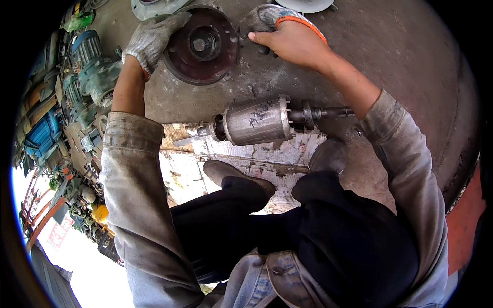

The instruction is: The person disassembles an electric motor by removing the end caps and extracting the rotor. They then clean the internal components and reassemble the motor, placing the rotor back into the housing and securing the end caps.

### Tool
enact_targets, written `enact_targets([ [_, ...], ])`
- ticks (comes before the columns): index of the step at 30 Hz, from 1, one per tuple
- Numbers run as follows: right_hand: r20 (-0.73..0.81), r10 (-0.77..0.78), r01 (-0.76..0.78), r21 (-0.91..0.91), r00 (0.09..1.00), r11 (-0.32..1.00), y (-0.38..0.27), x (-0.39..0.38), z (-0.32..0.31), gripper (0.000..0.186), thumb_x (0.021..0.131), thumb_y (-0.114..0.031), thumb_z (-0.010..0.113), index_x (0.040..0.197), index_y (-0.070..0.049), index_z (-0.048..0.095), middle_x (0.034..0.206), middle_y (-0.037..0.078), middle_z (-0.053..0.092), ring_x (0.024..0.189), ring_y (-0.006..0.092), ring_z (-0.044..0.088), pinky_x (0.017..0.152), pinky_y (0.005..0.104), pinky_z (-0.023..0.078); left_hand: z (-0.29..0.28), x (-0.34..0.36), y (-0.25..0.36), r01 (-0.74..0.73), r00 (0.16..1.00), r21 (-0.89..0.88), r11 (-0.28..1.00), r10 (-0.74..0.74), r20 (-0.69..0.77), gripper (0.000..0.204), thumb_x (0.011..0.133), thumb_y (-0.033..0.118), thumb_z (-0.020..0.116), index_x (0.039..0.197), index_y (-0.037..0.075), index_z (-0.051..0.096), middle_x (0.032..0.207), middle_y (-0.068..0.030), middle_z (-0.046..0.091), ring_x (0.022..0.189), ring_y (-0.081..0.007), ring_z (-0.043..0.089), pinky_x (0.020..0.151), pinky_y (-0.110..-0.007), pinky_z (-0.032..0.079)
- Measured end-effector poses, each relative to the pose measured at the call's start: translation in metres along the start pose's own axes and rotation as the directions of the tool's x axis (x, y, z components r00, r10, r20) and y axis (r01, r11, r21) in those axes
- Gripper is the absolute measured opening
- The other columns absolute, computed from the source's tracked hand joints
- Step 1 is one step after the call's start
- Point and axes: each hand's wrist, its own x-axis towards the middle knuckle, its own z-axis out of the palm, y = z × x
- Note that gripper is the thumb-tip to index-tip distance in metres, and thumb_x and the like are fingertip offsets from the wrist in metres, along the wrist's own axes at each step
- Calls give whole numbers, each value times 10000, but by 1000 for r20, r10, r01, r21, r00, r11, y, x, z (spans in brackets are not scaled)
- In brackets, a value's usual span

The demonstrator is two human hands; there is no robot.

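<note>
Dark-red cover (218,64) encircling metal hub (200,44)

Two hands (290,43), two gloves (154,38), one dark-red disc (215,56), one rotor (257,123), two shoes (239,177)

Beneath my grip, I see a scuffed grey-brown floor (411,97) | closer to me, pale stained sheets (185,179) on it | left of my grip, a crowded heap of motors and metal parts (97,77) | left and nearer me, an orange metal frame (45,222), white glare (92,272) | right, nearer me, a red-orange surface (465,220)
</note>
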Motion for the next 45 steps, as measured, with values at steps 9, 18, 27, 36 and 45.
enact_targets([
  [9,167,-85,84,14,982,996,53,-94,-64,650,965,-562,779,1249,19,716,1058,89,721,1012,157,660,888,340,540,46,-55,-60,412,866,57,909,-372,-336,598,995,541,630,1395,104,711,1305,-241,732,1218,-425,696,1054,-453,522],
  [18,38,-256,152,718,966,679,104,-122,-48,737,1095,-574,558,1508,36,545,1403,91,648,1236,183,631,1077,318,486,101,-86,101,-497,732,115,860,486,-476,239,931,201,820,1109,51,767,1072,-145,748,990,-290,745,808,-394,617],
  [27,253,-211,-72,783,944,618,86,-106,-30,969,1039,-774,395,1593,22,408,1499,173,595,1321,308,631,1080,442,542,156,-108,193,-293,945,-620,728,121,-305,374,791,257,846,1055,26,717,978,-191,731,886,-390,732,796,-467,593],
  [36,232,-166,-5,596,958,803,33,-115,-50,465,1077,-485,652,853,-80,608,747,-57,450,714,73,394,626,289,326,165,-95,186,-128,990,-917,377,-11,-142,238,941,172,766,1125,26,728,982,-60,755,885,-169,708,797,-341,573],
  [45,46,-645,591,355,763,725,60,-107,-75,33,904,-47,773,921,-26,754,768,18,649,674,159,602,591,324,460,138,-92,188,-328,945,-762,559,197,-263,171,870,184,742,908,26,688,852,-169,673,769,-374,648,701,-451,528],
])
